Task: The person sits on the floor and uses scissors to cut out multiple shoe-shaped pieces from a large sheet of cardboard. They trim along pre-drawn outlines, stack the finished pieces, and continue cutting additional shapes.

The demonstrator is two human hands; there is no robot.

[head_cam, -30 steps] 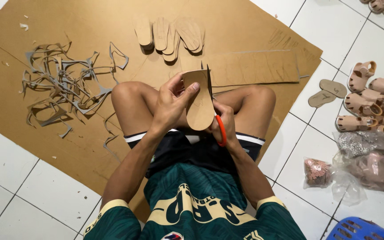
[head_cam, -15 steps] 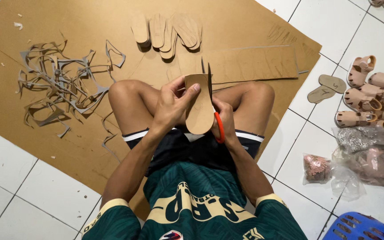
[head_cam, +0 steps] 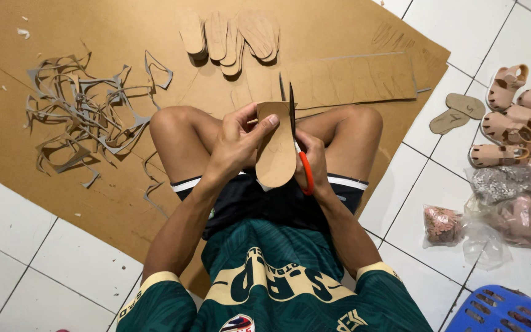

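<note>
Left hand [head_cam: 236,142] clenched on sole blank [head_cam: 276,147], thumb across upper face, fingers behind; blank upright over lap, between knees. Right hand [head_cam: 312,161] clenched on scissors [head_cam: 296,138] just right of blank, red handle below grip, blades up along blank's right edge. Beyond grip: cut soles [head_cam: 228,35] stacked on cardboard [head_cam: 93,37]. Left of grip: scraps [head_cam: 78,114]. Right of grip, well apart: sandals [head_cam: 517,117], bags [head_cam: 493,215].
</note>
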